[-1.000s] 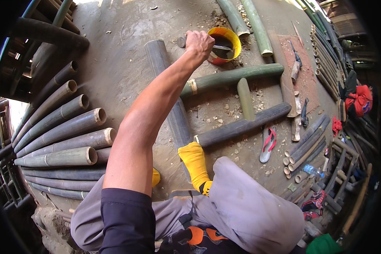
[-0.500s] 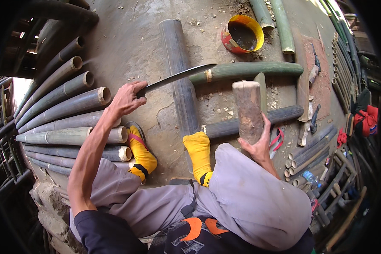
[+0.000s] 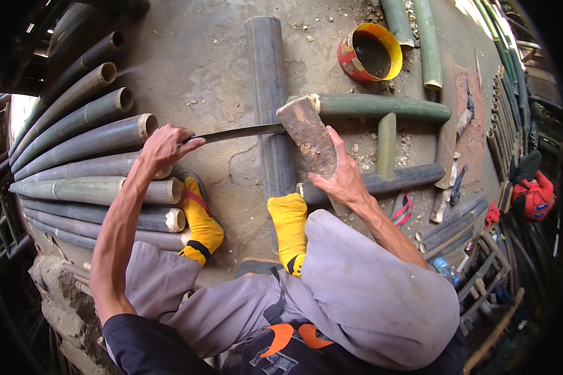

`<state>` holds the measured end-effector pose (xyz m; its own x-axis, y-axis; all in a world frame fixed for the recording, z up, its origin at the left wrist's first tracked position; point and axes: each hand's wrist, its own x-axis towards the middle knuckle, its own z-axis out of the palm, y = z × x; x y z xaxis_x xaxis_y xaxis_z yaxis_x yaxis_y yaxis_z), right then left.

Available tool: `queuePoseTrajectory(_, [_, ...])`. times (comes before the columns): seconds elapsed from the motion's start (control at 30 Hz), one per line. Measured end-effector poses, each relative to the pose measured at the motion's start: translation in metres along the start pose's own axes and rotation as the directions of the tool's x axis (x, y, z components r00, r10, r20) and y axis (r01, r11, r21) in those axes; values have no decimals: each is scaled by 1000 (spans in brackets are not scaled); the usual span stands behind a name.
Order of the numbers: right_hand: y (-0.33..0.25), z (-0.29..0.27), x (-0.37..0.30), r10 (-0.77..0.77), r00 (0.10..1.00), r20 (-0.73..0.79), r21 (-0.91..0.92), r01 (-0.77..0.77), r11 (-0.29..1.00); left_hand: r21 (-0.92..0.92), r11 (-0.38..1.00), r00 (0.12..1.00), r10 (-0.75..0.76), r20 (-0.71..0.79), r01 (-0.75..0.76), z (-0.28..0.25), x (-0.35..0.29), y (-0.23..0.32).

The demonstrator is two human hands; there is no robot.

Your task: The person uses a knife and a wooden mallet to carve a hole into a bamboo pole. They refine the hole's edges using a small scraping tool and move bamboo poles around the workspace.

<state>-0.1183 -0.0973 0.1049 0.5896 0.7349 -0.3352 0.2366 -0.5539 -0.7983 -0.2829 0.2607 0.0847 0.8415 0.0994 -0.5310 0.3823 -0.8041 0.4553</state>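
My left hand [image 3: 164,146] grips the handle of a long knife [image 3: 241,132], whose blade lies across a thick grey-green bamboo pole [image 3: 268,94] running away from me on the ground. My right hand [image 3: 339,178] holds a chunky wooden mallet block [image 3: 306,132], its upper end resting at the blade's tip over the pole. My feet in yellow socks [image 3: 289,222] sit either side of the pole's near end.
Several bamboo poles [image 3: 87,140] are stacked on the left. A yellow and red bucket [image 3: 370,53] stands at the top, with green bamboo lengths [image 3: 381,107] beside it. Tools and bamboo strips [image 3: 447,144] lie on the right, near a red bag [image 3: 535,197].
The left hand has brought the knife down across the pole. The right hand has swung the wooden block left, onto the blade.
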Motion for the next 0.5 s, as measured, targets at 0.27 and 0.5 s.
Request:
queuePoseTrajectory(0.27, [2,-1,-2,58,997,47,21,-59,998,34,999,999,15,28,-16,-1,4,-5])
queuePoseTrajectory(0.5, [-83,-62,35,-205,968,-144,183,230,956,134,991,999,-6,54,-1,-11,14,-6])
